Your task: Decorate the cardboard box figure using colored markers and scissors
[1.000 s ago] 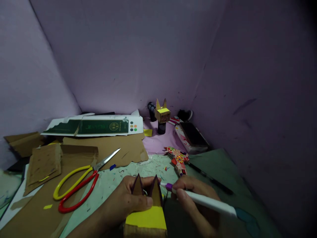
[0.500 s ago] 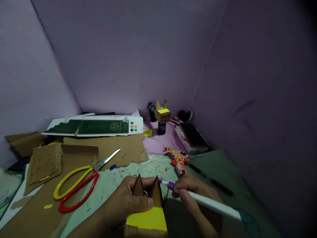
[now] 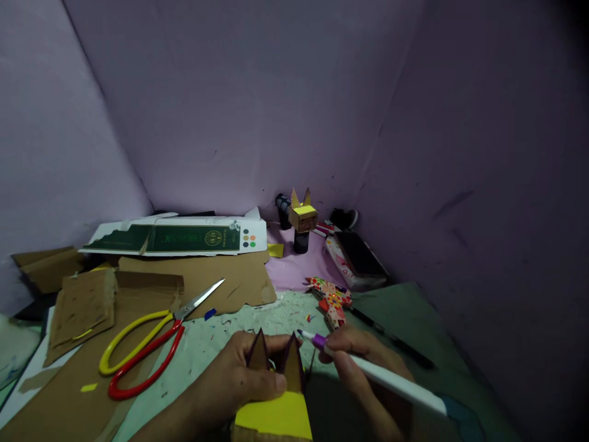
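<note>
My left hand (image 3: 248, 374) grips a small cardboard box (image 3: 275, 418) with a yellow top and two pointed cardboard ears edged in dark purple. Its thumb presses at the base of the ears; the index finger reaches behind them. Between the fingers of my right hand (image 3: 363, 368) is a white marker pen (image 3: 398, 383) with a purple collar. The marker's tip points left, close beside the upper part of the right ear, and a small gap seems to separate them. The lower part of the box runs out of view.
Scissors (image 3: 177, 319) with yellow and red handles lie on cardboard at left. A patterned glue gun (image 3: 331, 298) rests beyond my right hand, near a black pen-like tool (image 3: 396, 341). Behind stand a second eared box (image 3: 304, 218) on a black cylinder and a phone (image 3: 361, 253).
The marker's tip has come slightly away from the right ear's edge. My left hand keeps its hold on the box, and the whole view has shifted slightly.
</note>
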Available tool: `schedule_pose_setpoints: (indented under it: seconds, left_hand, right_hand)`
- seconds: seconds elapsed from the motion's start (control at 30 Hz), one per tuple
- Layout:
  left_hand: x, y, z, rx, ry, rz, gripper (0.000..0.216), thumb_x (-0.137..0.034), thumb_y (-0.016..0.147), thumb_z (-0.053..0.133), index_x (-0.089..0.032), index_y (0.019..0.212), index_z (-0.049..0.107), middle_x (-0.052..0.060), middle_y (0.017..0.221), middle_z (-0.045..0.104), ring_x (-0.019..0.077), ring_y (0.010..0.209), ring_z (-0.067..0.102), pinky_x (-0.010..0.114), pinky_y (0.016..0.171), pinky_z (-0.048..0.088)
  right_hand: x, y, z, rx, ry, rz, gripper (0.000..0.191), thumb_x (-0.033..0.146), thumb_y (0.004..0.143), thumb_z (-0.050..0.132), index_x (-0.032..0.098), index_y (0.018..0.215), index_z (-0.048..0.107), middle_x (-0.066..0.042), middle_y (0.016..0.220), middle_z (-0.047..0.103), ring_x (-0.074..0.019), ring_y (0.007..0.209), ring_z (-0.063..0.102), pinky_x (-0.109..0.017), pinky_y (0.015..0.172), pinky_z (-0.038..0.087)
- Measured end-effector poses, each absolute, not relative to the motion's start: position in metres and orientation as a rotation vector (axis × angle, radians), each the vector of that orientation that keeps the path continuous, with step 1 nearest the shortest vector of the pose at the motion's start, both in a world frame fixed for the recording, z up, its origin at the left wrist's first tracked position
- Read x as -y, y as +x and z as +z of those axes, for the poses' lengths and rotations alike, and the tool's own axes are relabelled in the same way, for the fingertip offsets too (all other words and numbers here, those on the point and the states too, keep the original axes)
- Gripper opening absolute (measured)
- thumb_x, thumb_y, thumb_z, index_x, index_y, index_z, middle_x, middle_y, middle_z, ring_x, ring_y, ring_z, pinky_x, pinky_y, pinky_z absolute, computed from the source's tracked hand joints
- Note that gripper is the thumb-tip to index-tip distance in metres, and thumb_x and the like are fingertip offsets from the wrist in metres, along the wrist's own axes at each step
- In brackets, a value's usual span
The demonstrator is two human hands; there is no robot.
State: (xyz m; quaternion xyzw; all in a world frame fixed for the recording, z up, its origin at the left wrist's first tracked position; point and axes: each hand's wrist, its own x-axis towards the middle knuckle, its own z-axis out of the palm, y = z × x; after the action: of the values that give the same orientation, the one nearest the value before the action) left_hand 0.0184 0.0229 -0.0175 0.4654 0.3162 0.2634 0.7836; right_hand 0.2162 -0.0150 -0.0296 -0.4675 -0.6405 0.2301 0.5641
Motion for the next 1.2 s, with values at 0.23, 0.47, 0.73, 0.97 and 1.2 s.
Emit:
schedule_pose_setpoints:
  seconds: [0.23, 0.47, 0.73, 0.97, 1.2]
  left_hand:
    - [-0.0237, 0.0188, -0.0161, -0.694, 1.051, 0.573, 0.043, -0.034, 0.064, 0.081, -0.015, 0.102, 0.078, 0.002, 0.071, 0.062, 0.0181, 0.068, 0.055, 0.027, 0.066, 0.04]
    - [-0.0232, 0.0193, -0.0096, -0.696, 1.032, 0.547, 0.045, -0.033, 0.063, 0.079, -0.015, 0.105, 0.078, 0.004, 0.075, 0.065, 0.0148, 0.065, 0.053, 0.023, 0.061, 0.038]
    - [-0.0226, 0.0202, -0.0129, -0.689, 1.024, 0.572, 0.046, -0.034, 0.064, 0.081, -0.015, 0.105, 0.078, 0.005, 0.08, 0.067, 0.0166, 0.068, 0.057, 0.026, 0.067, 0.041]
    - [-0.0227, 0.0182, -0.0165, -0.809, 1.005, 0.597, 0.043, -0.031, 0.057, 0.083, -0.017, 0.097, 0.08, 0.002, 0.076, 0.068, 0.0151, 0.067, 0.054, 0.023, 0.061, 0.037]
    - [-0.0224, 0.0195, -0.0134, -0.749, 1.004, 0.581, 0.045, -0.035, 0.061, 0.083, -0.014, 0.101, 0.079, 0.005, 0.079, 0.068, 0.016, 0.067, 0.056, 0.024, 0.063, 0.041]
  right_hand:
    - [0.0148, 0.2116, -0.0322, 1.462, -1.104, 0.553, 0.035, 0.051, 0.096, 0.053, 0.024, 0.079, 0.069, -0.002, 0.069, 0.066, -0.0182, 0.065, 0.062, -0.027, 0.057, 0.044]
    - [0.0196, 0.2166, -0.0335, 1.384, -1.207, 0.593, 0.04, 0.059, 0.093, 0.054, 0.026, 0.077, 0.069, -0.002, 0.068, 0.067, -0.0206, 0.067, 0.062, -0.029, 0.059, 0.043]
    - [0.0215, 0.2139, -0.0288, 1.492, -1.225, 0.549, 0.04, 0.056, 0.096, 0.05, 0.026, 0.079, 0.07, -0.001, 0.071, 0.069, -0.0188, 0.068, 0.063, -0.028, 0.064, 0.044]
    - [0.0183, 0.2192, -0.0246, 1.527, -1.175, 0.553, 0.049, 0.059, 0.096, 0.048, 0.023, 0.068, 0.066, -0.001, 0.06, 0.059, -0.0174, 0.057, 0.056, -0.027, 0.057, 0.041]
    - [0.0212, 0.2152, -0.0273, 1.498, -1.217, 0.569, 0.042, 0.058, 0.097, 0.049, 0.026, 0.079, 0.069, -0.001, 0.071, 0.066, -0.0183, 0.067, 0.061, -0.027, 0.064, 0.043]
